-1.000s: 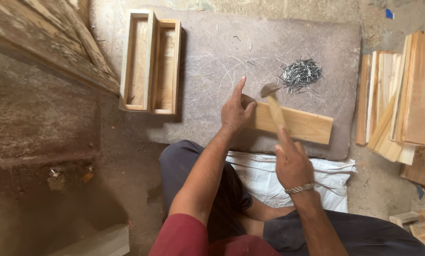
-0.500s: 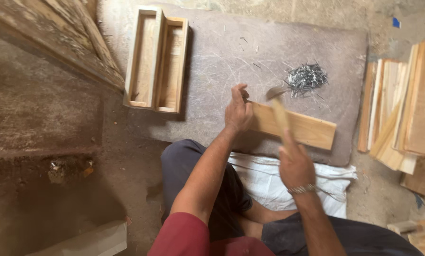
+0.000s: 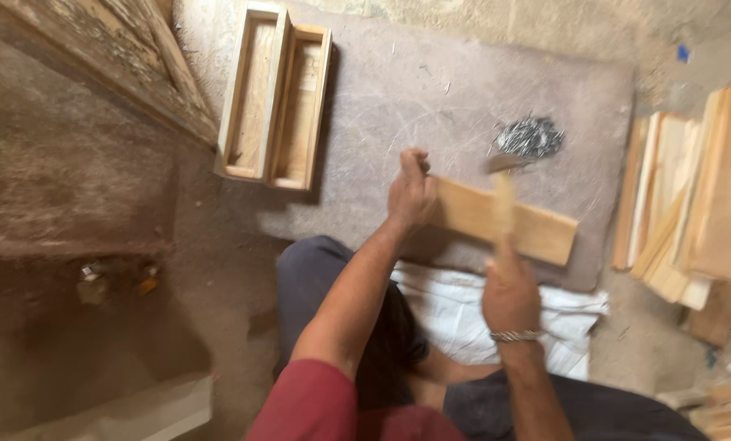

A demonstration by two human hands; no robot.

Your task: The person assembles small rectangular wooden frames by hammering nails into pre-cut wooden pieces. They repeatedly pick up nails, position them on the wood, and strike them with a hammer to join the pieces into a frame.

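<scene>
Now the right hand point(image 3: 510, 294), grip wrapped round the hammer point(image 3: 502, 204), hangs over the plank point(image 3: 537, 230); left hand point(image 3: 410, 192) pinches its end.

A flat slab point(image 3: 463, 90) lies on the floor point(image 3: 79, 188) ahead of the person. On it, near its 6 o'clock edge, rests a plank point(image 3: 537, 229); the left hand point(image 3: 410, 192) sits at the plank's 9 o'clock end, and the right hand point(image 3: 510, 298) is at its 6 o'clock side, holding a hammer point(image 3: 502, 192) over it. A pile of nails point(image 3: 530, 136) lies at the plank's 12 o'clock. An open box point(image 3: 275, 94) (two compartments side by side) sits at the slab's 9 o'clock edge. Stacked boards point(image 3: 692, 204) lie at the slab's 3 o'clock, off it. A sack point(image 3: 455, 314) lies at the slab's 6 o'clock edge, partly under the person's legs.
</scene>
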